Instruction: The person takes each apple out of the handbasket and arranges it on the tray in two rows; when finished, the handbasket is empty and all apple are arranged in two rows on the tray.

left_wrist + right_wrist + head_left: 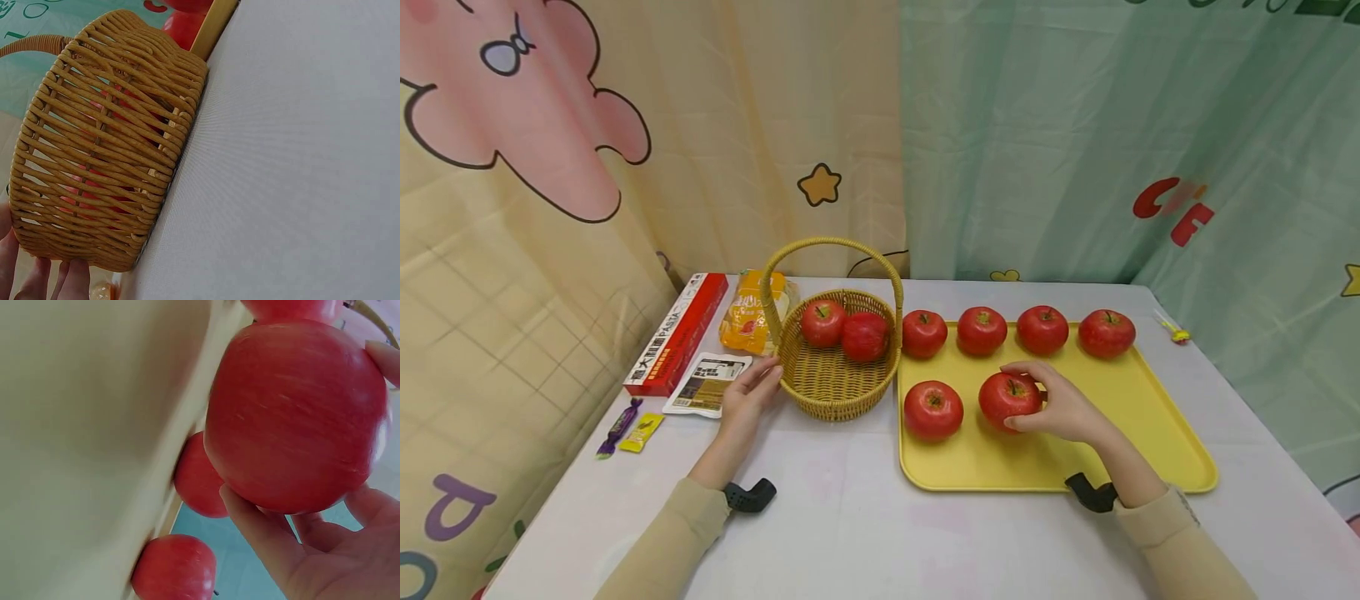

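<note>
My right hand (1063, 408) grips a red apple (1009, 400) between thumb and fingers, over the yellow tray (1120, 425). In the right wrist view this apple (297, 419) fills much of the picture and seems slightly off the tray. Another apple (933, 410) sits just left of it, and several more, such as one apple (1107, 333), line the tray's far side. Left of the tray stands a yellow wicker basket (838, 383) holding two apples (823, 323). My left hand (752, 392) touches the basket's left side with nearly straight fingers (75, 281).
Left of the basket lie a red pasta box (677, 333), an orange packet (748, 312), a white pouch (707, 383), a purple candy (619, 428) and a yellow candy (642, 432). A lollipop (1180, 335) lies near the right table edge. The basket's tall handle (831, 242) arches upward.
</note>
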The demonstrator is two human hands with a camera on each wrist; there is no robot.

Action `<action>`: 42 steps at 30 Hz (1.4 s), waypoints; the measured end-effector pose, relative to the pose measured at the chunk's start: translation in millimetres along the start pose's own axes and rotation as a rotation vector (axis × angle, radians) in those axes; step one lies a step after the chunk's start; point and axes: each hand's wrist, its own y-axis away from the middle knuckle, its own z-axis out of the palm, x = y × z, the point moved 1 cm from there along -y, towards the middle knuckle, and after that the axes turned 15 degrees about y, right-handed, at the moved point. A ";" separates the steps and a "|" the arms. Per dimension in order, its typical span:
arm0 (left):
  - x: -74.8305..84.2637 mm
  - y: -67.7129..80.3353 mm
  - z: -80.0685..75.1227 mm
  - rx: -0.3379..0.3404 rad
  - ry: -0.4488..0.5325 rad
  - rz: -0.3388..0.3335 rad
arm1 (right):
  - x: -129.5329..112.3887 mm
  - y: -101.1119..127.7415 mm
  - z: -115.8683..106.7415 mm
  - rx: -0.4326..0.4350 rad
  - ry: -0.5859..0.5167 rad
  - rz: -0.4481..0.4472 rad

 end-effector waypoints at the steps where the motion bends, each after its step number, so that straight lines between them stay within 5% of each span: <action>1: 0.2 0.2 0.1 0.000 0.004 0.001 | 1.9 0.1 0.6 -0.007 0.000 -0.002; 9: 0.2 0.5 0.4 0.007 0.012 -0.002 | 6.6 -2.4 5.3 -0.049 0.021 -0.075; 29: 0.9 0.9 1.5 -0.001 -0.001 -0.001 | 2.6 -5.2 -2.8 -0.177 -0.037 -0.079; 34: 0.9 1.0 1.5 -0.007 -0.001 0.002 | -19.7 -10.9 -19.8 -0.124 -0.028 -0.106; 42: 0.3 1.0 1.2 0.003 0.003 0.011 | -79.3 -26.5 -38.8 0.047 -0.210 -0.197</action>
